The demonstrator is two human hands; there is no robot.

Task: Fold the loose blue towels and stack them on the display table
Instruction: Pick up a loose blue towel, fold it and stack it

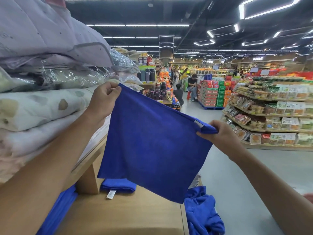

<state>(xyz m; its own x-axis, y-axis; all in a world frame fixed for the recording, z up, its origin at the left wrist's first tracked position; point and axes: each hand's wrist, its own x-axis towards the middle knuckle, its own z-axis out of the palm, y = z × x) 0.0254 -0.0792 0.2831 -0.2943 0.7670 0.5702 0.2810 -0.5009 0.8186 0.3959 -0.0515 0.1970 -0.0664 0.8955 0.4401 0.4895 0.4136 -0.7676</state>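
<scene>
Head view, left to right:
1. Left hand point(103, 97) — raised, arm reaching forward; thumb and curled fingers are pinching the upper left corner of item 2.
2. Blue towel point(152, 141) — is hanging spread in the air above the display table point(127, 216); probably light, soft and limp, so the corners are offering the surest hold.
3. Right hand point(220, 133) — held lower; fingers are pinching the upper right corner.

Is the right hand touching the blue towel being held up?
Touching. The head view shows the right hand pinching one top corner of the held towel, beside its white tag; the left hand pinches the other top corner.
</scene>
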